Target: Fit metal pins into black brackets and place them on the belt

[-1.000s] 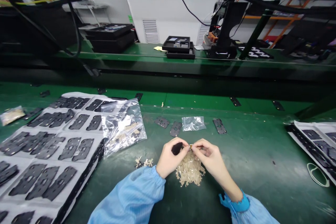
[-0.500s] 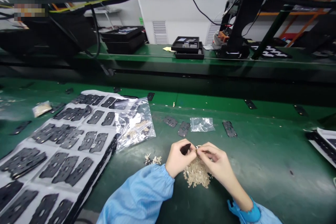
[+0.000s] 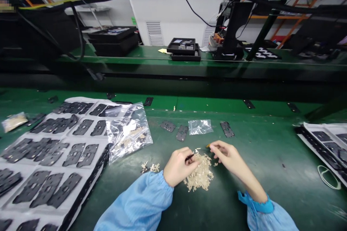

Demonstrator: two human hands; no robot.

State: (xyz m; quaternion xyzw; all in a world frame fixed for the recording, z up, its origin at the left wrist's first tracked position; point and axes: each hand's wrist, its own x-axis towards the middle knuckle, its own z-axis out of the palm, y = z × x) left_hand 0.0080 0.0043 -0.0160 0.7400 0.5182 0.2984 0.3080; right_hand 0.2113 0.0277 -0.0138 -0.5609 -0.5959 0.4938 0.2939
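My left hand (image 3: 177,166) is curled closed on a small black part (image 3: 189,157), resting at the left edge of a pile of small beige pieces (image 3: 200,173) on the green mat. My right hand (image 3: 226,155) hovers just right of the pile, its thumb and forefinger pinched on a tiny orange-brown piece (image 3: 208,146). Both arms wear light blue sleeves. A few beige bits (image 3: 150,168) lie loose to the left of my left hand.
A clear bag (image 3: 127,131) with beige pieces lies on white trays of black flat parts (image 3: 51,155) at left. Three loose black parts (image 3: 181,133) and a small clear bag (image 3: 200,126) lie beyond my hands. More trays (image 3: 325,142) sit at right; black boxes (image 3: 184,48) stand on the far shelf.
My hands were joined over the pile; now they have parted. The right hand has drawn away to the right with a tiny piece, and the left has lowered onto the pile's edge.
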